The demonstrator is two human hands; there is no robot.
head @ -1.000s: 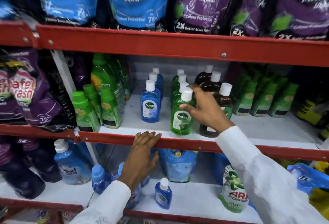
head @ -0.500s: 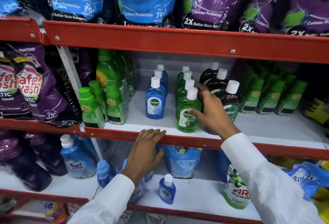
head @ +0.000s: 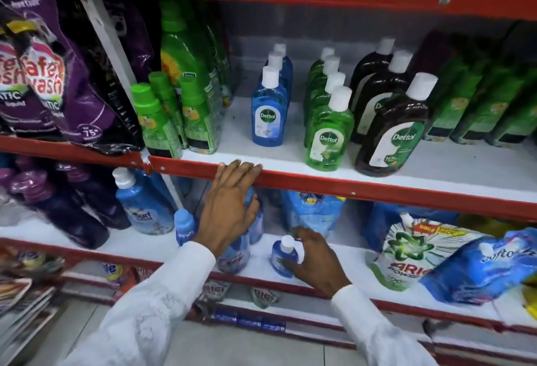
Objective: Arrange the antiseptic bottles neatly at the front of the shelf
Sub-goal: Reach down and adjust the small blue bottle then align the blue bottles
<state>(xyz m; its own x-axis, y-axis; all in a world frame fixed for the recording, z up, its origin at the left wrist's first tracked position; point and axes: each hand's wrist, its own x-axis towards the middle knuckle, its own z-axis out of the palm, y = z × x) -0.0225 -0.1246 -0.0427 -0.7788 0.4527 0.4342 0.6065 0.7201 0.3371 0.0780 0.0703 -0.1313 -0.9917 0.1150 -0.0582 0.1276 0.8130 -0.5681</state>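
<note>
Three rows of antiseptic bottles stand on the white middle shelf (head: pixel 453 168): blue ones (head: pixel 268 121), green ones (head: pixel 328 139) and larger brown ones (head: pixel 392 145), all with white caps. The green and brown front bottles sit close to the red lip; the blue front bottle stands further back. One small blue antiseptic bottle (head: pixel 280 255) stands alone on the shelf below. My right hand (head: pixel 316 261) is curled around its right side, thumb by the cap. My left hand (head: pixel 229 206) rests flat on the red lip (head: pixel 348 187) with fingers apart.
Green-capped cleaner bottles (head: pixel 157 121) crowd the left of the middle shelf, more green bottles (head: pixel 479 110) the right. Purple detergent pouches (head: pixel 52 75) hang at far left. The lower shelf holds blue softener bottles (head: pixel 145 208), a detergent pouch (head: pixel 406 252) and a blue pouch (head: pixel 488 267).
My right hand left the green front bottle on the middle shelf and dropped to the small blue bottle on the lower shelf. The view tilted down. My left hand stayed on the lip.
</note>
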